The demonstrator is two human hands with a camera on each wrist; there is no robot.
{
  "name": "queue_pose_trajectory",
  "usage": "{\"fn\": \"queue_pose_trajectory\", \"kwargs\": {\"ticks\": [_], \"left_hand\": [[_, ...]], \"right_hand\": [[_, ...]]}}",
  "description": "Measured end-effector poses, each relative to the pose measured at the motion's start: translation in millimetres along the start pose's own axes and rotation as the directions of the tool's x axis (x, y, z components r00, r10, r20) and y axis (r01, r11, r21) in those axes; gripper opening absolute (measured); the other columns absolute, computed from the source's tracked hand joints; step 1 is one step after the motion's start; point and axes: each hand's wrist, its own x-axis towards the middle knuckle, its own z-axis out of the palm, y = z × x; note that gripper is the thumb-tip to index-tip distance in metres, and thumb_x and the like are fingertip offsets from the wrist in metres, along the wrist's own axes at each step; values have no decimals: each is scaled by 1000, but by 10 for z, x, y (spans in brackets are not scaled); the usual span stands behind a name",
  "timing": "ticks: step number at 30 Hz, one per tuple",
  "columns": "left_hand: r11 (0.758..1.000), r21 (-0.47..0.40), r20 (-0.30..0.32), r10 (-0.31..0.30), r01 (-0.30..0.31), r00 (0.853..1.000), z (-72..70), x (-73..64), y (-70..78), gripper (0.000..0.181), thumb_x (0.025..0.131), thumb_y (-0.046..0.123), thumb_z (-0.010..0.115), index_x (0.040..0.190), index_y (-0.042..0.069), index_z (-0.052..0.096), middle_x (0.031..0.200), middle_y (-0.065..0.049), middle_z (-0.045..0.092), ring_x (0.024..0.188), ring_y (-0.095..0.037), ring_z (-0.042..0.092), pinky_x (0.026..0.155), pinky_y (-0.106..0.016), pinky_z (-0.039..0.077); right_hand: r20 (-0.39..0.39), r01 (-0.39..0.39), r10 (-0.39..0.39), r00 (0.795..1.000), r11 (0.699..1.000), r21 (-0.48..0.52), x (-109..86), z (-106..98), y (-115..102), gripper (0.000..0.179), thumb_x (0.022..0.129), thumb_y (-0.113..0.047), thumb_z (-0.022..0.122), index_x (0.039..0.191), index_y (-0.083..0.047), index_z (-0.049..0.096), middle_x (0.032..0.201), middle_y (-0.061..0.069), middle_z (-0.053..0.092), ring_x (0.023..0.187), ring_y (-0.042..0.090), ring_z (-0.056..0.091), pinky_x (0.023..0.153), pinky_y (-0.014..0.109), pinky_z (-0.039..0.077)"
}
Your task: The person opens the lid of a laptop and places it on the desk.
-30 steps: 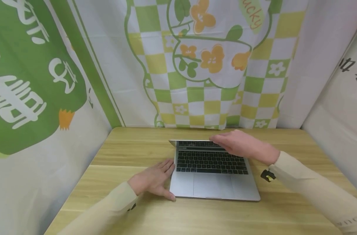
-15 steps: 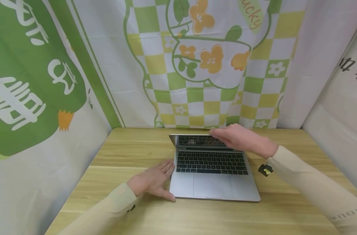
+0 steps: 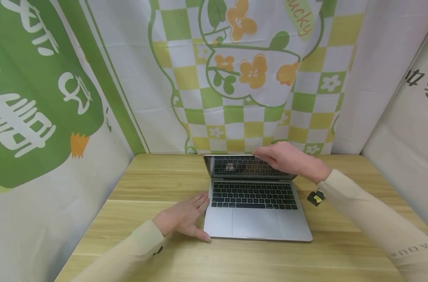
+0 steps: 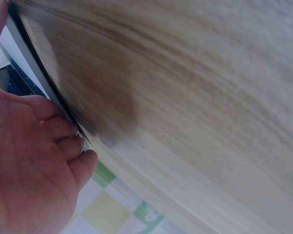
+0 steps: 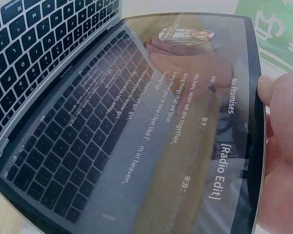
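Observation:
A silver laptop (image 3: pixel 256 223) with black keys lies on the wooden table, its lid (image 3: pixel 231 167) tilted partway up. With its fingers stretched out, my left hand (image 3: pixel 181 217) rests against the laptop's left side, the thumb at the front corner. The left wrist view shows its fingertips (image 4: pixel 71 144) along the laptop's edge. At the top of the lid, my right hand (image 3: pixel 288 158) grips the edge, thumb on the screen side and fingers behind. White song lyrics and a keyboard reflection show on the dark screen (image 5: pixel 146 122) in the right wrist view.
The light wooden table (image 3: pixel 157 176) reaches back to a curtain (image 3: pixel 235 117) with green and yellow checks. A green and white printed cloth (image 3: pixel 41 98) hangs on the left, and a white one (image 3: pixel 404 129) on the right.
My right hand has raised the lid's top edge up and back, so more of the screen shows. The left hand and the laptop base have stayed in place.

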Motion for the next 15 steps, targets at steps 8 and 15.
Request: {"fn": "queue_pose_trajectory", "kwargs": {"ticks": [8, 15], "left_hand": [[1000, -9, 13, -5, 6, 1000, -3, 15, -5, 128, 70, 93, 41, 156, 2, 17, 164, -18, 9, 153, -31, 12, 124, -39, 20], [1000, -4, 14, 0, 0, 1000, -4, 14, -8, 128, 70, 93, 41, 156, 2, 17, 164, -18, 9, 153, -31, 12, 124, -40, 19]], "right_hand": [[60, -124, 124, 991, 992, 1, 72, -36, 36, 18, 103, -24, 51, 97, -15, 66, 55, -7, 43, 43, 4, 32, 52, 24, 39], [92, -211, 207, 974, 977, 31, 86, -99, 114, 22, 104, -24, 49, 105, -11, 68, 60, -5, 49, 47, 8, 37, 56, 28, 39]]}}
